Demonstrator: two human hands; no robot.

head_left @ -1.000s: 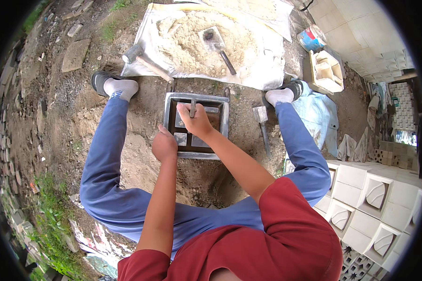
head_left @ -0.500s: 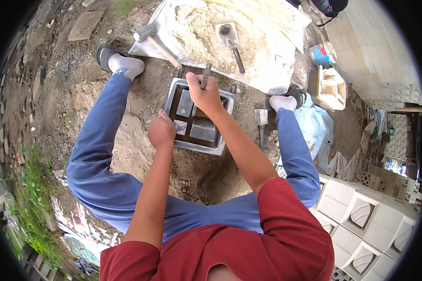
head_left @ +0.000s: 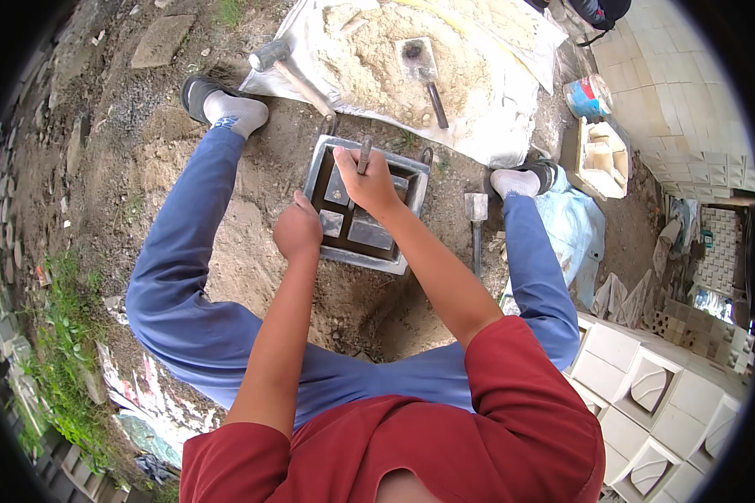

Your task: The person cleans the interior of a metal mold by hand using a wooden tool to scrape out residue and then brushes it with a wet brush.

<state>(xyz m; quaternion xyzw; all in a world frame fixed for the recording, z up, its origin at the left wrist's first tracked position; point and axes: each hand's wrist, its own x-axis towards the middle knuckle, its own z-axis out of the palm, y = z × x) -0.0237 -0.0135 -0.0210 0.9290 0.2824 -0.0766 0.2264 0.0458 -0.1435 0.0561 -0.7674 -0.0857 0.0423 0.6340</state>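
Note:
Between my legs on the ground sits a square metal mould (head_left: pixel 362 259) with a raised rim and several grey metal blocks inside, parted by dark channels. My left hand (head_left: pixel 298 228) is closed on the mould's left edge, thumb at the rim. Above the mould's middle, my right hand (head_left: pixel 371 183) grips a dark rod-like tool (head_left: pixel 365 152), whose top sticks out of the fist. A thin length of it shows below, reaching between the blocks; its tip is hard to make out.
Beyond the mould, pale powder (head_left: pixel 352 42) lies on a white sheet with a flat trowel (head_left: pixel 417 60). A mallet (head_left: pixel 270 56) rests at the sheet's left edge. Right of the mould is a square-headed tool (head_left: pixel 476 208). White patterned blocks (head_left: pixel 646 377) are stacked at right.
My right hand and the rod have come down and slightly nearer to me over the mould. My left hand keeps its place at the edge. The whole view has shifted a little.

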